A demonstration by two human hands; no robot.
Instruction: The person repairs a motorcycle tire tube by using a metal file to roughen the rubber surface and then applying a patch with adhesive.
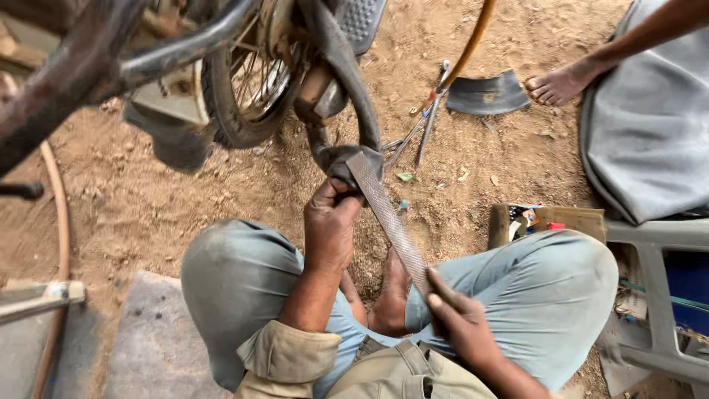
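- My left hand (330, 225) is clenched tight around a fold of the black rubber inner tube (341, 74), pinching it into a firm hump just in front of my knees.
- My right hand (461, 319) is closed on the near end of the long metal file (388, 214), fingers wrapped over it, thumb on top.
- The file runs slantwise from that hand up to the hump, its far tip lying on the rubber beside my left knuckles.
- The tube looks soft, limp and stretchy; I judge it would slide away under the file unless gripped close to the spot being worked, so the fold is the right place to hold.
- The file looks stiff, fairly heavy and rough-faced; best held at its end, clear of the teeth.
- Beyond the tube, the motorcycle wheel (247, 89) stands on the dirt.
- Right of the tube lie thin metal tools (428, 125) and a rubber scrap (487, 94), near another person's bare foot (557, 83).
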